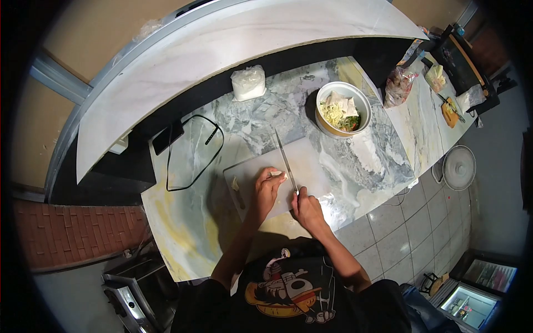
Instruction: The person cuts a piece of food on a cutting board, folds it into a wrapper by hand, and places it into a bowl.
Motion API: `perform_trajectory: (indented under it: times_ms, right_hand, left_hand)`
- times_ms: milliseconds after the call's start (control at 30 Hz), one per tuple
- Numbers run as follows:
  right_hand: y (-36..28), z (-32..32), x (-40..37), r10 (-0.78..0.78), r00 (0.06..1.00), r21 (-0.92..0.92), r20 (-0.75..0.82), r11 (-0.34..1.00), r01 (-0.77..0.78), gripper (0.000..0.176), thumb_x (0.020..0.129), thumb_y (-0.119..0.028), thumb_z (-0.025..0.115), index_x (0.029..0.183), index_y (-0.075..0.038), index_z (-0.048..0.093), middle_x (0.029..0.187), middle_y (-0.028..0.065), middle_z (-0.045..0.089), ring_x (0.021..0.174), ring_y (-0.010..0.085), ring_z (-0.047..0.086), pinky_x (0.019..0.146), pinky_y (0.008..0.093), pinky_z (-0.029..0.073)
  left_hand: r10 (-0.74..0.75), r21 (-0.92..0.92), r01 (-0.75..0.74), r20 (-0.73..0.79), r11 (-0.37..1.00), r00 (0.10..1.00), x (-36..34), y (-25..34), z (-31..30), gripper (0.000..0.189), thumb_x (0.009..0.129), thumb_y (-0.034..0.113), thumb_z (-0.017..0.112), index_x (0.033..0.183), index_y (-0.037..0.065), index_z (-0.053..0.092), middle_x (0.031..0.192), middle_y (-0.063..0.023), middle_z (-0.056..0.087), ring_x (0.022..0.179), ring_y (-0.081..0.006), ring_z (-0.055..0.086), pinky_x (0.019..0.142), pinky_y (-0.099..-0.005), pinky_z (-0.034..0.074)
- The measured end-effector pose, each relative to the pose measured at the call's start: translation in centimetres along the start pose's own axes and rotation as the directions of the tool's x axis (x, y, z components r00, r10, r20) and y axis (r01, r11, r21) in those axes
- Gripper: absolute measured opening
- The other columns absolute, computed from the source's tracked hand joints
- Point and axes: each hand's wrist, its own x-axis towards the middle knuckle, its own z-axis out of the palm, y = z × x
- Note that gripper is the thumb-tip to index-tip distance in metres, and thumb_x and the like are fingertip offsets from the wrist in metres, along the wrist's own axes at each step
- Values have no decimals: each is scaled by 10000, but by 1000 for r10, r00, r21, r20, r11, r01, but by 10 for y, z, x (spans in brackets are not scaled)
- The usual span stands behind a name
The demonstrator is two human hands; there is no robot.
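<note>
On a white cutting board [308,158], the fingers of my left hand [267,191] are closed on a small white piece of food [276,173], whose kind I cannot make out. My right hand [308,208] grips the handle of a long knife [286,158]. Its blade points away from me, just right of the left fingertips and close to the food. A pale scrap [235,183] lies at the board's left side, near its slot. Beyond the board to the right stands a white bowl [363,102] with shredded pale vegetable, chopped greens and a white slab in it.
A bag of white powder [248,83] stands at the back of the marbled table [183,233]. White powder [366,152] is spread right of the board. Left are a dark phone-like object [167,137] and a looped black strap [191,186]. Plastic bags [400,86] sit on the right counter.
</note>
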Motion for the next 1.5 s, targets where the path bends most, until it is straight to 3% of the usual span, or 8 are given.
perform_trajectory:
  times_ms: [467,667,733,833,967,1033,1500]
  right_hand:
    - [-3,6,3,-51,998,-80,-47,996,47,252,938,-209,501,969,40,478,580,240,591,535,428,609,498,498,505]
    - [-4,13,3,-87,991,-110,-104,991,75,227,939,-180,506,904,38,452,534,248,563,495,435,585,475,505,486]
    - [-8,12,3,-78,992,-183,-96,981,59,242,932,-210,522,862,17,473,557,218,590,522,379,631,465,445,519]
    - [-14,12,2,-62,992,-194,-111,980,40,246,933,-213,525,836,5,464,546,213,585,512,373,629,453,435,517]
    - [-14,14,1,-65,991,-189,-119,981,42,257,937,-218,523,816,-1,457,538,210,581,506,376,627,448,436,515]
    - [-11,14,1,-95,986,-114,-136,990,80,249,943,-187,505,868,42,444,520,249,554,468,427,576,438,490,480]
    - [-9,9,2,-51,996,-137,-74,990,40,286,961,-229,480,842,30,465,560,242,581,522,406,615,462,462,507]
  left_hand:
    - [7,24,-6,-51,1000,999,-10,-12,13,209,849,-60,575,1033,-36,672,1046,-183,601,827,-262,680,705,-328,536]
    - [29,70,-24,-73,997,997,-11,-13,14,220,824,-79,593,1017,-21,680,1047,-184,613,810,-272,672,687,-339,532]
    - [37,91,-30,-80,995,996,-12,-15,16,220,823,-79,595,1015,-17,681,1041,-183,619,806,-272,671,683,-339,531]
    - [61,119,-49,-100,992,993,-14,-16,18,227,816,-80,603,1014,-4,686,1020,-181,630,792,-267,665,673,-334,530]
    - [27,81,-18,-112,997,993,-15,-19,19,244,810,-82,613,1025,5,686,1029,-178,626,789,-260,660,665,-330,528]
    - [31,75,-23,-111,997,993,-16,-22,20,248,810,-84,615,1030,7,685,1034,-175,622,793,-258,660,662,-329,527]
    - [53,78,-45,-112,996,992,-14,-17,18,269,813,-105,604,1039,14,688,1033,-150,596,771,-219,659,651,-312,524]
